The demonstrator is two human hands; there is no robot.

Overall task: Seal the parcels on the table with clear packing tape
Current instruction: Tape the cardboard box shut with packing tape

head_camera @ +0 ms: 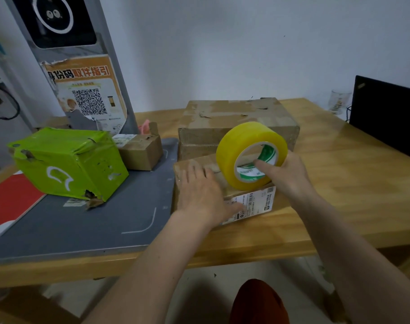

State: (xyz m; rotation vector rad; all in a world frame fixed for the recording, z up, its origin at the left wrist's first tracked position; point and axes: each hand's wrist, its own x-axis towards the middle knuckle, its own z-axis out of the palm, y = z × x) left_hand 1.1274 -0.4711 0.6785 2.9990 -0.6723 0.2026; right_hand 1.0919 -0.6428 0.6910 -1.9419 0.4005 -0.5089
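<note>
Tape roll (pixel 250 155) on parcel (pixel 248 199), right hand (pixel 286 174) gripping

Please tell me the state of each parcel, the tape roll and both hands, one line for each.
Tape roll: on edge on the near box, gripped by the right hand.
Near box: flaps closed, label facing the camera.
Big box: closed, old tape torn.
Green parcel: wrapped, torn at the corners.
Small box: closed.
Left hand: flat on the near box.
Right hand: thumb through the roll's core.
</note>
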